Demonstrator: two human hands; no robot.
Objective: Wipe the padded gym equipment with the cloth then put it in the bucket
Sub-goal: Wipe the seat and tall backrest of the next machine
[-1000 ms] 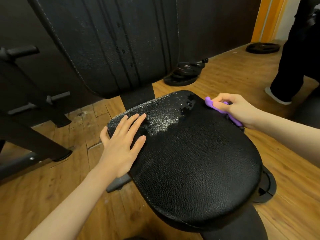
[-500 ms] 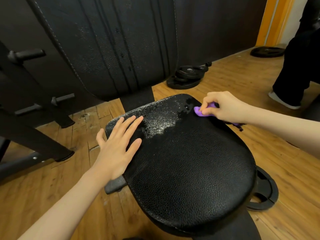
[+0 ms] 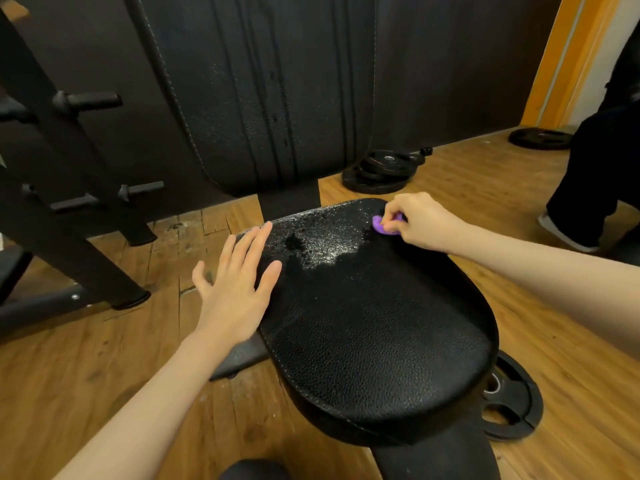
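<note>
Your right hand (image 3: 420,221) is pinching the purple cloth (image 3: 381,226) against the padded seat's (image 3: 377,327) far edge, the cloth bunched, perhaps lying crosswise. Your left hand (image 3: 235,289) is resting flat, fingers spread, on the seat's left edge.

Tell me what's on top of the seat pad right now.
On the seat pad: the left hand resting flat at its left edge, the right hand pinching the purple cloth at the far edge, and a speckled wet patch. Most of the cloth is hidden by fingers.

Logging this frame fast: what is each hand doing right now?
Left hand: open, fingers straight, resting flat on the seat pad.
Right hand: fingers curled, pinching the purple cloth against the pad.
</note>
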